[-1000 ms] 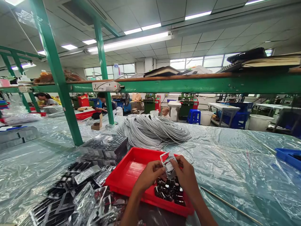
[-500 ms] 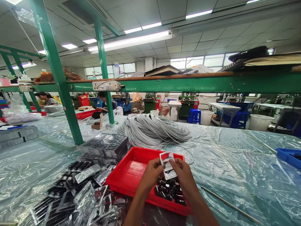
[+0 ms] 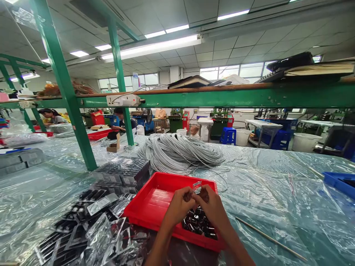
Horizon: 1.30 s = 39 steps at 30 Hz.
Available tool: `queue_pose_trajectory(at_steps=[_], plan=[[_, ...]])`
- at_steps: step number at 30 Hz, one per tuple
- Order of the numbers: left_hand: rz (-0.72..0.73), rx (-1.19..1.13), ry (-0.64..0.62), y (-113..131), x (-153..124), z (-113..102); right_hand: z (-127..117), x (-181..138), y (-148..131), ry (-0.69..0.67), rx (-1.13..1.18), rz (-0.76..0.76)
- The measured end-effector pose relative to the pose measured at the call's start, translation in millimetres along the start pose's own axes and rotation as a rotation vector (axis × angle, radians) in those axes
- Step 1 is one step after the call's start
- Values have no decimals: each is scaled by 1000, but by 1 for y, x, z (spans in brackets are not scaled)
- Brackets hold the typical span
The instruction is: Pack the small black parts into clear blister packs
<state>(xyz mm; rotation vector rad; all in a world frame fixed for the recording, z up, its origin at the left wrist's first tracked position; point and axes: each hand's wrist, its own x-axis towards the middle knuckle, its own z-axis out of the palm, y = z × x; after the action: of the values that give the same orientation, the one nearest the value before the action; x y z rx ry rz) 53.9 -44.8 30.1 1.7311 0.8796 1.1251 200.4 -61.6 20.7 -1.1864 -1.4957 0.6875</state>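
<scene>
Both hands are closed on a small clear plastic packet (image 3: 197,187), held above the red tray (image 3: 144,210). My left hand (image 3: 181,204) pinches its left side, and my right hand (image 3: 210,202) grips the right. Fingers cover most of the packet, so only its shiny top edge shows. Below them, small black glossy parts (image 3: 197,222) lie heaped in the tray's right side. Left of the tray, clear packaging pieces (image 3: 111,236) and black packaged strips (image 3: 59,242) are piled, with a white-labelled packet (image 3: 102,204) on top.
A large coil of grey cable (image 3: 180,153) lies behind the tray. Stacked wrapped packs (image 3: 122,171) stand at the left beside a green post (image 3: 66,88). A thin stick (image 3: 270,238) lies at right, and a blue tray (image 3: 340,186) beyond. A green shelf beam (image 3: 210,99) crosses above.
The packet, held with its white and red face showing, has been tilted and is now mostly hidden by my fingers. My hands have come closer together.
</scene>
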Motion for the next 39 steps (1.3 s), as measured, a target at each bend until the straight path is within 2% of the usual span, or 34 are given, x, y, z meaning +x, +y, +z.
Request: queue_pose_trajectory(at_steps=[4,8,11,14,16,20,21,27,34,39], plan=[[-12,39,26,2,0,1,-6,2,4,-88,191,39],[-47,107,171,-6,4,-8,-15,7,13,-75,349,168],[-71,102,236,-11,6,-22,-26,12,20,-48,268,236],[-95,37,195,-11,6,-32,-32,13,22,61,-86,111],[-108,-16,130,-10,6,-32,-29,11,19,111,-167,48],[-171,-187,-27,-10,5,-23,-14,7,11,-108,126,134],[-192,-211,-50,-11,5,-21,-11,6,9,-124,184,147],[-253,-146,-95,-12,3,-20,-7,5,5,20,222,130],[-241,-137,-79,-16,5,-19,-1,2,2,29,198,95],[-214,-175,-50,-18,5,-17,2,1,3,-32,370,164]])
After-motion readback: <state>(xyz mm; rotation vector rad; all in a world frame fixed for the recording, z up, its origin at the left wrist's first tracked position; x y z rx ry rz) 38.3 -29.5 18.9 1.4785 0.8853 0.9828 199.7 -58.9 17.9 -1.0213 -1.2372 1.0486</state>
